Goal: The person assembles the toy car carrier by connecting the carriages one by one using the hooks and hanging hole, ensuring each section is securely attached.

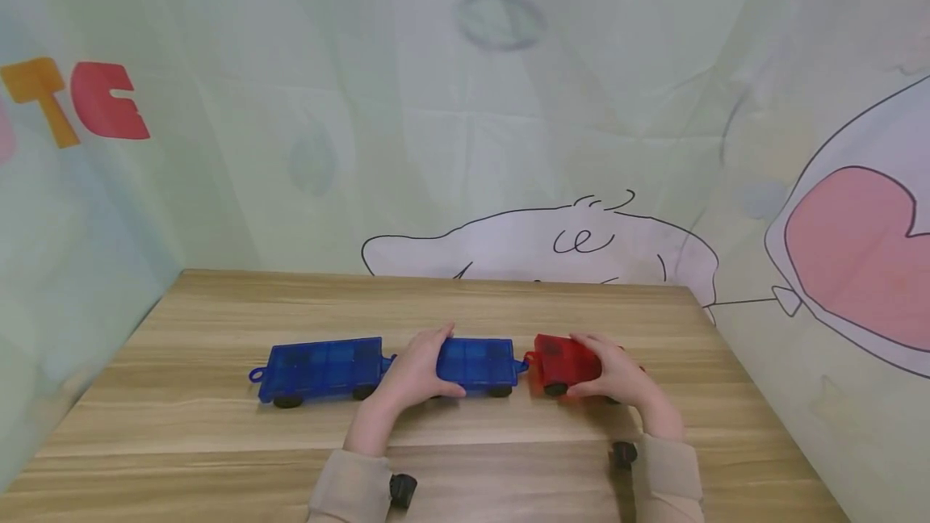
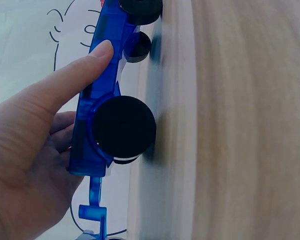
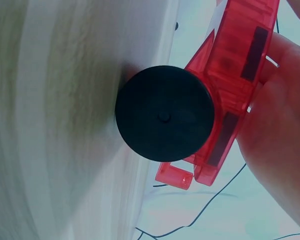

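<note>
Three see-through toy train cars with black wheels stand in a row on the wooden table. My left hand (image 1: 412, 370) grips the middle blue car (image 1: 479, 360) at its left end; in the left wrist view the thumb (image 2: 102, 52) lies along its side. The red car (image 1: 555, 353) is at the right of the row, and my right hand (image 1: 617, 374) holds it across its body. The blue car's hook (image 1: 521, 366) meets the red car's ring (image 1: 531, 357); whether they are linked I cannot tell. Further left sits a longer blue car (image 1: 323, 368), its coupling to the middle one partly hidden.
The wood-grain table (image 1: 508, 466) ends at a pale printed cloth (image 1: 291, 184) behind and at the sides. Small black wrist devices (image 1: 403, 491) sit at both beige sleeves (image 1: 668, 474). A ring (image 1: 257, 375) sticks out from the longer blue car's left end.
</note>
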`<action>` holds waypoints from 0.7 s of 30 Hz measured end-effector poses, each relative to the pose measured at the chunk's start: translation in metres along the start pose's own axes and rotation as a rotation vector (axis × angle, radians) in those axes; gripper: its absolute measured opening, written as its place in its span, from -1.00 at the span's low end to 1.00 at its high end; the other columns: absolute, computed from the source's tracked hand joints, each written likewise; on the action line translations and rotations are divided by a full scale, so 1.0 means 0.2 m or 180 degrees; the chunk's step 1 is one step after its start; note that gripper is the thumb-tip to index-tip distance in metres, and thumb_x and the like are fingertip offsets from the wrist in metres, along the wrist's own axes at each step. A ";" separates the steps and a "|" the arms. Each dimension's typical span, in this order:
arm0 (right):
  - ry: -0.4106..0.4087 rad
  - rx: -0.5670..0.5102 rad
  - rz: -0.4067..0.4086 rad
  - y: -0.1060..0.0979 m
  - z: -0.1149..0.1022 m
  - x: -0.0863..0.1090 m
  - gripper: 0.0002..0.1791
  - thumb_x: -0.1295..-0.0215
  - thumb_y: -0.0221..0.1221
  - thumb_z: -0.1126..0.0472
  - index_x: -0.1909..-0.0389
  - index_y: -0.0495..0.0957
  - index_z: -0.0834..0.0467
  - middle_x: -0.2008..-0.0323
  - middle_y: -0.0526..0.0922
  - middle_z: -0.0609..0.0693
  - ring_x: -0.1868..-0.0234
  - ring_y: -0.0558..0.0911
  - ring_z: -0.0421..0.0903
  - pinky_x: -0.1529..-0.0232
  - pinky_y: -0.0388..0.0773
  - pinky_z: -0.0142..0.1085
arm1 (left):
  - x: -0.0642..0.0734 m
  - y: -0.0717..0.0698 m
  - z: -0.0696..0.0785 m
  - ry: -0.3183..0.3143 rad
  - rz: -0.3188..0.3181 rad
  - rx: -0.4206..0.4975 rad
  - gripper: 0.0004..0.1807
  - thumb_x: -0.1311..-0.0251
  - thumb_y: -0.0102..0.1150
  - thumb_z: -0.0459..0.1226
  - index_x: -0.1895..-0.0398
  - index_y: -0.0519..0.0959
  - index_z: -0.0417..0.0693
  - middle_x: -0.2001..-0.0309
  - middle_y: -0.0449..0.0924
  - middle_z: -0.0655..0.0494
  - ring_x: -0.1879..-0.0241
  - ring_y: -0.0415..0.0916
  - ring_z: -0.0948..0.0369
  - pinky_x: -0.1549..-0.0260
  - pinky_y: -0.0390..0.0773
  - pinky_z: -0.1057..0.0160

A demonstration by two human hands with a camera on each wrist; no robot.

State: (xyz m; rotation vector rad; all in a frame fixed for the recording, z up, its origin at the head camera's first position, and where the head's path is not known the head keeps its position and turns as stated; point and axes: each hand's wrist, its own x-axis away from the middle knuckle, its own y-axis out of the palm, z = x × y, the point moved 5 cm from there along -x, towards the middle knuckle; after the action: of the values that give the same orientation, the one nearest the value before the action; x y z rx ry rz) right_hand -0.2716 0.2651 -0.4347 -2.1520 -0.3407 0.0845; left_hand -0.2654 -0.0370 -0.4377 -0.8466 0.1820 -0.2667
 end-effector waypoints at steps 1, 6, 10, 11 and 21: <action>0.0003 -0.0002 -0.0009 0.00 0.00 0.00 -0.02 0.05 0.50 0.02 -0.40 0.30 0.22 -0.35 0.33 0.32 -0.26 0.39 0.31 -0.17 0.44 0.26 | 0.00 0.00 0.00 -0.0001 0.0000 -0.0001 0.08 0.18 0.60 -0.09 -0.45 0.23 -0.18 -0.39 0.33 -0.16 -0.40 0.23 -0.12 -0.28 0.33 -0.23; -0.0013 0.0032 -0.0027 0.00 -0.01 0.00 -0.02 0.05 0.50 0.03 -0.40 0.29 0.22 -0.36 0.32 0.33 -0.28 0.37 0.33 -0.19 0.42 0.27 | 0.00 0.00 0.00 0.0003 0.0006 0.0005 0.08 0.18 0.60 -0.09 -0.45 0.24 -0.19 -0.38 0.34 -0.16 -0.40 0.23 -0.12 -0.29 0.32 -0.23; -0.0011 0.0034 -0.0042 0.01 -0.01 0.00 -0.02 0.05 0.50 0.03 -0.40 0.30 0.22 -0.36 0.32 0.33 -0.30 0.36 0.33 -0.19 0.41 0.27 | 0.00 0.00 0.00 0.0014 0.0015 -0.0003 0.09 0.18 0.60 -0.09 -0.45 0.23 -0.19 -0.38 0.34 -0.17 -0.39 0.24 -0.13 -0.28 0.32 -0.24; 0.0005 0.0022 -0.0042 0.01 -0.01 0.00 -0.03 0.05 0.50 0.03 -0.40 0.30 0.22 -0.36 0.32 0.32 -0.30 0.36 0.33 -0.19 0.42 0.27 | 0.00 0.00 0.00 0.0014 0.0016 -0.0002 0.09 0.18 0.60 -0.09 -0.45 0.23 -0.19 -0.38 0.33 -0.17 -0.40 0.23 -0.13 -0.29 0.32 -0.24; 0.0008 0.0109 -0.0044 0.01 -0.01 -0.01 -0.02 0.07 0.50 0.03 -0.40 0.31 0.22 -0.36 0.32 0.31 -0.29 0.36 0.31 -0.19 0.42 0.26 | 0.00 0.00 0.00 0.0068 -0.0001 -0.0021 0.09 0.18 0.60 -0.09 -0.45 0.23 -0.20 -0.38 0.34 -0.17 -0.39 0.24 -0.14 -0.29 0.31 -0.24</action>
State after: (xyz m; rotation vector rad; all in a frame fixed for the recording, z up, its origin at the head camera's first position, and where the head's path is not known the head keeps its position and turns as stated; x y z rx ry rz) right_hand -0.2726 0.2623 -0.4362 -2.1155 -0.3501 0.0794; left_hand -0.2646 -0.0367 -0.4373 -0.8505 0.2028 -0.2756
